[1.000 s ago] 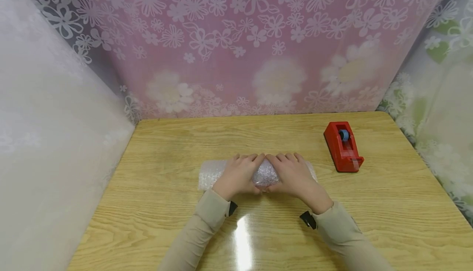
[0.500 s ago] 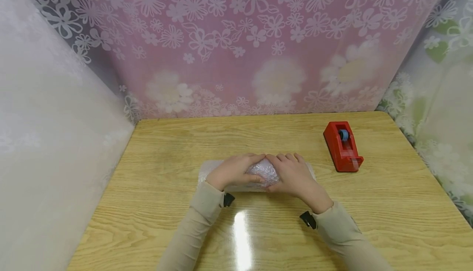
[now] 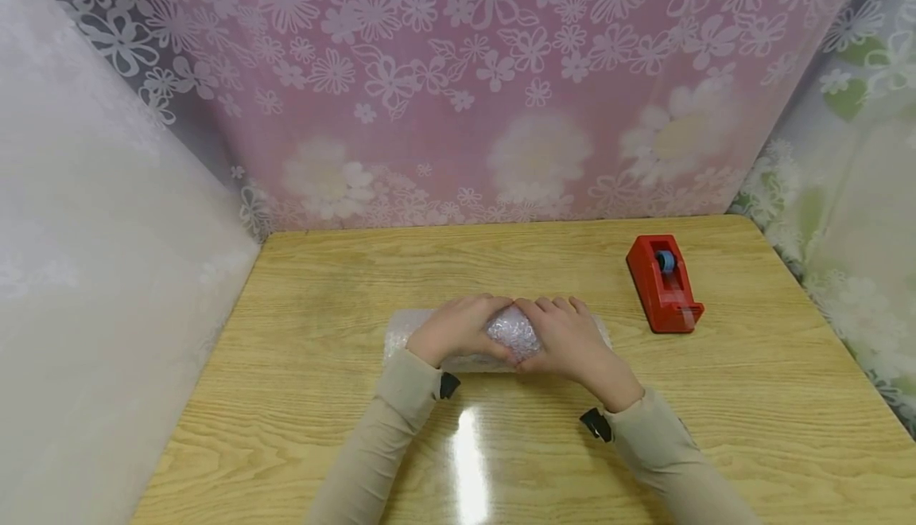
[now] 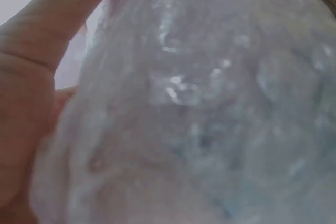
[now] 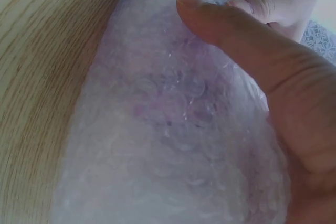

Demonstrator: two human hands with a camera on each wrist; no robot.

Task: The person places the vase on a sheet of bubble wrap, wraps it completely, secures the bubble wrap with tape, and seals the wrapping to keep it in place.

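A bubble-wrap roll [image 3: 514,332] lies crosswise on the table, with something faintly pink and bluish showing through the layers in the wrist views. My left hand [image 3: 461,328] grips its left-middle part, thumb on the near side and fingers over the top. My right hand [image 3: 567,338] grips it just to the right in the same way, and the two hands nearly meet. In the right wrist view the right thumb [image 5: 236,30] presses on the bubble wrap [image 5: 157,114], with the left hand [image 5: 289,1] beyond. The left wrist view has the bubble wrap [image 4: 199,98] close up, beside the left thumb [image 4: 58,14].
A red tape dispenser [image 3: 664,285] with a blue-cored roll stands at the back right of the wooden table [image 3: 343,270]. Behind the table hangs a pink floral curtain [image 3: 444,111]. Pale curtains flank both sides.
My left hand shifted left along the roll, its thumb coming up onto the wrap, then moved slightly back right. The right hand and the dispenser stayed put.
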